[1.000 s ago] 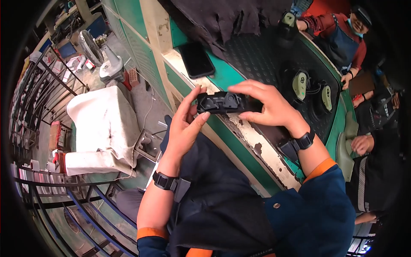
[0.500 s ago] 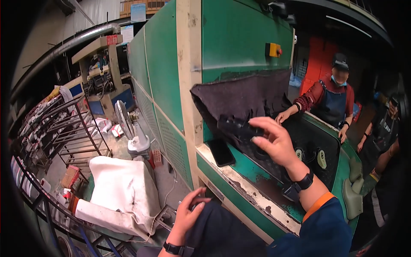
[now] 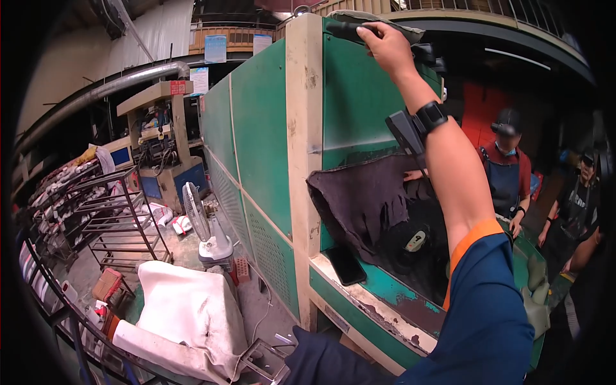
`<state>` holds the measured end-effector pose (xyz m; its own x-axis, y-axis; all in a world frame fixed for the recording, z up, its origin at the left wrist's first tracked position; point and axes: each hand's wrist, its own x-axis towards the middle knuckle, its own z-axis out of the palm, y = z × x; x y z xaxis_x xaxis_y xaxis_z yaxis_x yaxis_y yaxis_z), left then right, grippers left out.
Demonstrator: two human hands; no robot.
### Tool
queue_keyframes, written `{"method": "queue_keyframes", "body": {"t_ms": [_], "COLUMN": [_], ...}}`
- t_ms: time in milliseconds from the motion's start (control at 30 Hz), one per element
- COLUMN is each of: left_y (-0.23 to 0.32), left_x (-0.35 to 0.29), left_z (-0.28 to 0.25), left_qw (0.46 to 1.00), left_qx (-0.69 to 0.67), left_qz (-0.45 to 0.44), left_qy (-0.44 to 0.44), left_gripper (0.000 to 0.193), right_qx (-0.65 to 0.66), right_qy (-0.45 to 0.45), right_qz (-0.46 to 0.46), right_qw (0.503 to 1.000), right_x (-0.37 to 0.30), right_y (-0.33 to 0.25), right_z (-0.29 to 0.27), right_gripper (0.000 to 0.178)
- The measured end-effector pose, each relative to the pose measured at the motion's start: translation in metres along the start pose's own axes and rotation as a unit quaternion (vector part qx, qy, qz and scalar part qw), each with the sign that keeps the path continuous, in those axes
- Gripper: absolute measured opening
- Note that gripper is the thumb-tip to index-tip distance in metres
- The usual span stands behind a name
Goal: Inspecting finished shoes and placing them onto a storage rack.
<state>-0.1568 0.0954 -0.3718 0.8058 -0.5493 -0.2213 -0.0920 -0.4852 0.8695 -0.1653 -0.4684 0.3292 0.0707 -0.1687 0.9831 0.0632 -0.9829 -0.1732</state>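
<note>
My right hand is raised high against the top of the green machine, its fingers closed on the end of a dark elongated piece that points left. What kind of thing it is cannot be made out. Below, a dark torn cloth flap hangs over the machine's opening. Under the flap lies a black item with a pale oval patch. A black phone rests on the worn ledge left of it. My left hand is out of sight.
Across the bench a co-worker stands, and another person is farther right. Olive-green boots lie at the bench's right end. On the left are a white fan, a metal rack and a cloth-covered object.
My right hand has risen from beside the cloth flap to the machine's top, with the dark piece in it. My left hand has left the view. The view has shifted upward.
</note>
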Motion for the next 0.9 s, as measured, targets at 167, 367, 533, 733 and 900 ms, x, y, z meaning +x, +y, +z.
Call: {"method": "queue_keyframes", "body": {"t_ms": [167,367,533,733,900], "left_y": [0.031,0.014,-0.020,-0.015,0.007], "left_x": [0.000,0.039,0.059,0.044,0.051], "left_z": [-0.009,-0.010,-0.005,0.002,0.001], "left_qw": [0.989,0.988,0.997,0.999,0.998], "left_qx": [0.138,0.122,0.031,0.003,0.054], "left_qz": [-0.031,-0.043,-0.027,-0.020,0.016], "left_qy": [-0.049,-0.082,-0.062,-0.027,-0.027], "left_gripper": [0.039,0.038,0.037,0.036,0.036], "right_qx": [-0.126,-0.175,-0.141,-0.109,-0.063], "right_qy": [0.102,0.078,0.121,-0.023,0.120], "right_qz": [-0.087,-0.027,-0.048,-0.003,-0.058], "right_qw": [0.983,0.981,0.981,0.994,0.989], "right_x": [0.068,0.098,0.129,0.096,0.079], "right_y": [0.002,0.018,0.031,-0.011,0.018], "right_z": [0.040,0.085,0.107,0.118,0.083], "right_gripper": [0.045,0.044,0.045,0.043,0.059]}}
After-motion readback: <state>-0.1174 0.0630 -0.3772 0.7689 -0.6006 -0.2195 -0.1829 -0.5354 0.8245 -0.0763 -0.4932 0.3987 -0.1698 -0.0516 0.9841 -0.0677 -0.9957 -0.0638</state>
